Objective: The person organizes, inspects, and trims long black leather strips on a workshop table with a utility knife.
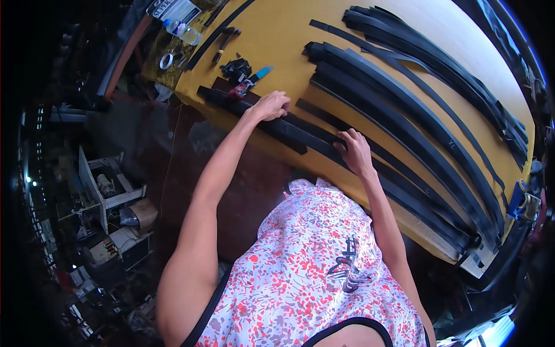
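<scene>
A long black strip [315, 137], flat and flexible-looking, lies along the near edge of the yellow table [277, 58]. Near its left part, my left hand [273, 106] is closed on it with the fingers curled down. Farther right, my right hand [354, 151] bends its fingers over the same strip's far edge; its fingertips are partly hidden. Another dark strip [399, 166] runs just behind my right hand. Left of my left hand lies a tool with a blue end and a red part [252, 81], close to a pile of small black scraps [236, 69].
Bundles of long black strips [393, 98] cover the table's middle and right. A hammer [224, 45], a water bottle [184, 32] and a tape roll [166, 61] are at the far left. A blue metal fixture [525, 202] stands at the right edge. A wooden frame [107, 188] is on the floor.
</scene>
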The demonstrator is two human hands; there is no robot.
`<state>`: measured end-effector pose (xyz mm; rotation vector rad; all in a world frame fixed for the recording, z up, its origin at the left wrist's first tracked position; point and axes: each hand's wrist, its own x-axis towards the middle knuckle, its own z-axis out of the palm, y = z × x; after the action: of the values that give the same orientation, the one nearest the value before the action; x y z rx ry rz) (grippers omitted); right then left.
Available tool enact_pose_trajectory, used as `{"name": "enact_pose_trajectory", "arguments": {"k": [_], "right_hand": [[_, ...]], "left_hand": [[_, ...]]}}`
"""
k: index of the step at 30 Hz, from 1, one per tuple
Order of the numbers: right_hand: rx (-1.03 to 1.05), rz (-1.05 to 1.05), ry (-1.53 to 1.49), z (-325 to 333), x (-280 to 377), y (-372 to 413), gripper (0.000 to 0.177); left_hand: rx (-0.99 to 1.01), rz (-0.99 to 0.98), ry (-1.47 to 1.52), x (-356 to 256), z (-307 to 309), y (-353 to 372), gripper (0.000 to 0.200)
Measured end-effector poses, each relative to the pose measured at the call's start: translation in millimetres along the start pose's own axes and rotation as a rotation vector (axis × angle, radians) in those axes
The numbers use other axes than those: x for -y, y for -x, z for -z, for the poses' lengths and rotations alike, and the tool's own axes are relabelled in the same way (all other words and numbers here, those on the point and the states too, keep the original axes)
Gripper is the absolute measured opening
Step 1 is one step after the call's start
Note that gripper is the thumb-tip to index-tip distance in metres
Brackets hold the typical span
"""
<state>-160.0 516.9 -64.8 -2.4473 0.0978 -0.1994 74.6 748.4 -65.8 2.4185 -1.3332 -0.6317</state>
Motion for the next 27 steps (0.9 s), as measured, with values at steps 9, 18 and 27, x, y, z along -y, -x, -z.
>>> {"name": "enact_pose_trajectory", "arguments": {"k": [9,18,27], "right_hand": [[0.189,-0.342,-0.317,22.4,14.7,-22.5,0.015],[0.198,-0.286,-0.051,38.8,42.3,4.9,0.010],[0.117,-0.219,0.114,8.7,53.3,29.8,0.027]], "left_hand": [[0.083,0.138,0.636,-16.4,39.1,4.7,0.014],[0.266,0.212,0.543,-32.0,-1.4,18.2,0.017],[0.069,0.162,0.246,-37.3,-6.3,28.1,0.019]]}}
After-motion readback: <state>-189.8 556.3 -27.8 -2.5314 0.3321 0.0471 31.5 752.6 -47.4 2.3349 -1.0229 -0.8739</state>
